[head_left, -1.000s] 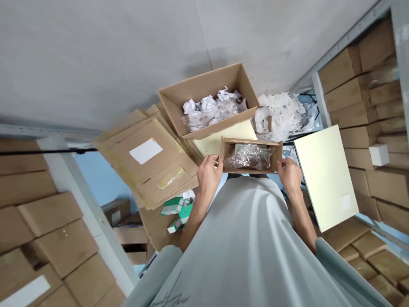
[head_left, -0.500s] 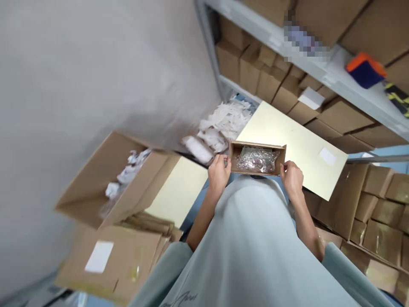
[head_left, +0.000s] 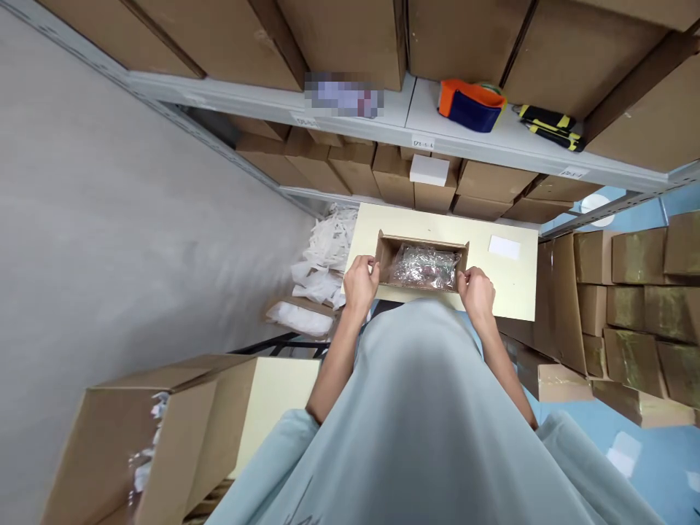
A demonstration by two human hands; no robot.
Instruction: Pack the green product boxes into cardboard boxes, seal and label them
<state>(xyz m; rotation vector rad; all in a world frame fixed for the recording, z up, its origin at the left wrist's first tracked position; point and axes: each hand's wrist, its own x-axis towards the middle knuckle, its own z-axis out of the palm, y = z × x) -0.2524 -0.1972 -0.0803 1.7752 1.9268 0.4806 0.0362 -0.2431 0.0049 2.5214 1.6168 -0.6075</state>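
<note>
A small open cardboard box (head_left: pixel 421 239) is held between my two hands, over the near part of a cream tabletop (head_left: pixel 437 219). Inside it lies something wrapped in shiny clear plastic (head_left: pixel 425 267); what the wrapping covers I cannot make out. My left hand (head_left: pixel 361 283) is closed on the box's left end, with the fingers curled at its rim. At the right end my right hand (head_left: pixel 477 293) grips the wall between thumb and fingers. A white slip of paper (head_left: pixel 504 247) lies on the tabletop to the right of the box.
Above the table, a grey shelf (head_left: pixel 383 135) bears cartons, an orange and blue tape dispenser (head_left: pixel 472 106) and yellow-black cutters (head_left: pixel 550 125). White paper scraps (head_left: pixel 331 237) pile up at the left. A large open carton (head_left: pixel 180 437) stands lower left; stacked boxes (head_left: pixel 628 306) stand right.
The view has turned towards the shelf and table. The small box, still in both hands, has come from the table's edge to over the tabletop.
</note>
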